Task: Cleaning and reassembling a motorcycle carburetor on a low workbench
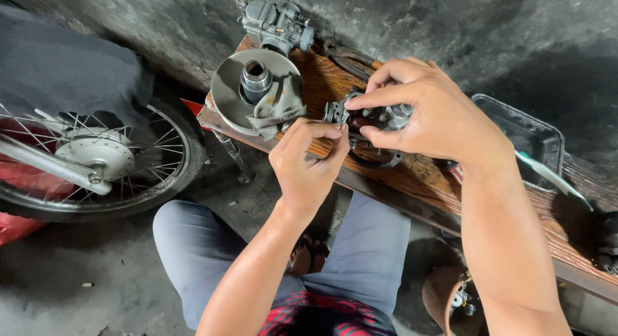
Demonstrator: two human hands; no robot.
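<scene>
My right hand [428, 114] grips a small grey metal engine part [376, 116] above a worn wooden bench [412, 175]. My left hand [308, 161] is pinched at the left side of that part, fingertips touching a small metal piece [336, 112] on it. What the left fingers pinch is too small to tell. A dark ring-shaped piece [380, 159] lies on the bench just under the part.
A round metal pulley disc [254, 85] with a grey rag [280, 107] sits at the bench's left end, a carburetor [277, 26] behind it. A dark tray [531, 140] with a toothbrush [553, 178] lies right. A spoked wheel [96, 159] stands left. My knees are below the bench.
</scene>
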